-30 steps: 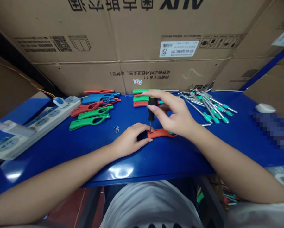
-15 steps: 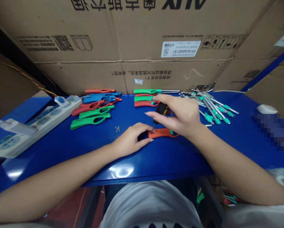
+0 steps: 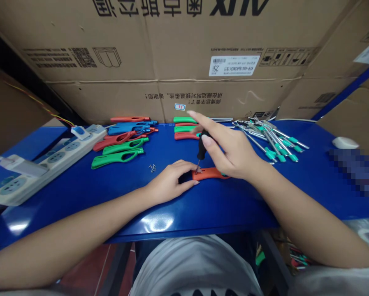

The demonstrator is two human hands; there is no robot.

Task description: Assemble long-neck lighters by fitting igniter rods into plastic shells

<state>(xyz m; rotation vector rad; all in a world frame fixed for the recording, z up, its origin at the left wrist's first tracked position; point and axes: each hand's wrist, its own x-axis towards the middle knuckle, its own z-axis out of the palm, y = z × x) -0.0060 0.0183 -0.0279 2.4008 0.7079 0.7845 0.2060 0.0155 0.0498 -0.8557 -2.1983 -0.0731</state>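
Note:
An orange lighter handle lies flat on the blue table. My left hand grips its left end between thumb and fingers. In my right hand is a screwdriver with a black handle, held nearly upright. Its tip meets the left end of the orange handle, close to my left fingertips. The right hand hides part of the handle's right end, where a bit of teal shows. Several small screws lie in a pile to the left of my left hand.
Red, blue and green handle shells are heaped at the back left. More handles are stacked behind my hands. Metal lighter rods with teal parts lie at the right. A power strip borders the left; a cardboard box stands behind.
My right fingers have shifted around the screwdriver's handle, the index finger now stretched outward. The screwdriver stands more upright. My left hand and the orange handle have stayed in place.

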